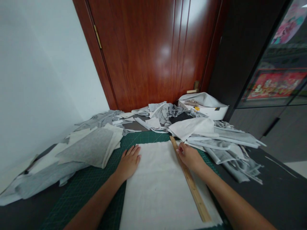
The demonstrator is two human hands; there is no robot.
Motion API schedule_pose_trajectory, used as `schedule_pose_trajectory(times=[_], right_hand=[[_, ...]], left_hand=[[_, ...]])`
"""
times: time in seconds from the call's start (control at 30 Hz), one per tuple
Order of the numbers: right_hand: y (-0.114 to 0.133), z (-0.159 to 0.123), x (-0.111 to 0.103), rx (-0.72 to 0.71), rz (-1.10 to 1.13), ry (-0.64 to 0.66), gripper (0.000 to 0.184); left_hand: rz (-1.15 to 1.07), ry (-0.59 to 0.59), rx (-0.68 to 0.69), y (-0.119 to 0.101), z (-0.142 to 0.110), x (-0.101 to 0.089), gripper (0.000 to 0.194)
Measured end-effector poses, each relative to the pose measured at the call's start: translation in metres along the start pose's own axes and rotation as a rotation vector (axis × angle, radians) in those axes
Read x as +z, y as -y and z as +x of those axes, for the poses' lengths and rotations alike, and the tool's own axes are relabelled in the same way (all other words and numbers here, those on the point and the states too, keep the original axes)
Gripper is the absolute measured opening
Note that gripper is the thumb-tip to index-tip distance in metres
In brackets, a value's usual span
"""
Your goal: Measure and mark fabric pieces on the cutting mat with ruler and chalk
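A white cloth point(158, 182) lies flat on a green cutting mat point(100, 191). My left hand point(129, 162) rests with its fingers stretched out on the cloth's upper left edge and the mat beside it. A long wooden ruler point(192, 183) runs lengthwise over the right part of the cloth, slightly slanted. At the ruler's far end my right hand point(190, 156) is closed in a pinch, its fingertips against the ruler's right edge. What lies between those fingertips is hidden. A strip of white cloth shows to the right of the ruler, under my right forearm.
Grey and white fabric pieces point(88, 148) are heaped on the left. More fabric point(227, 143) piles up on the right, and scraps point(158, 113) lie along the back. A white box point(216, 111) stands at the back right before a wooden door point(144, 54). A dark cabinet point(263, 127) flanks the table.
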State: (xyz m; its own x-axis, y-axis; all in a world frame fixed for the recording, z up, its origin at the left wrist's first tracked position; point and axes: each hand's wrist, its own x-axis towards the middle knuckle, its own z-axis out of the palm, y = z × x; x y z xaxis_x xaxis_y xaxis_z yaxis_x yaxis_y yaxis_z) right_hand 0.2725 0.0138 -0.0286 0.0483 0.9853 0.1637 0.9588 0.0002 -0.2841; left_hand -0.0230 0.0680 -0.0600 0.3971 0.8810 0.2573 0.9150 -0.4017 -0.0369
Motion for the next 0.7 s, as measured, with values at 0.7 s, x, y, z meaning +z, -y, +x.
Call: schedule_pose_trajectory(times=[0.7], right_hand=[[0.035,0.022,0.017,-0.031,0.354,-0.181,0.016]], left_hand=[[0.023,0.034,-0.052,-0.007,-0.005,-0.012,0.046]])
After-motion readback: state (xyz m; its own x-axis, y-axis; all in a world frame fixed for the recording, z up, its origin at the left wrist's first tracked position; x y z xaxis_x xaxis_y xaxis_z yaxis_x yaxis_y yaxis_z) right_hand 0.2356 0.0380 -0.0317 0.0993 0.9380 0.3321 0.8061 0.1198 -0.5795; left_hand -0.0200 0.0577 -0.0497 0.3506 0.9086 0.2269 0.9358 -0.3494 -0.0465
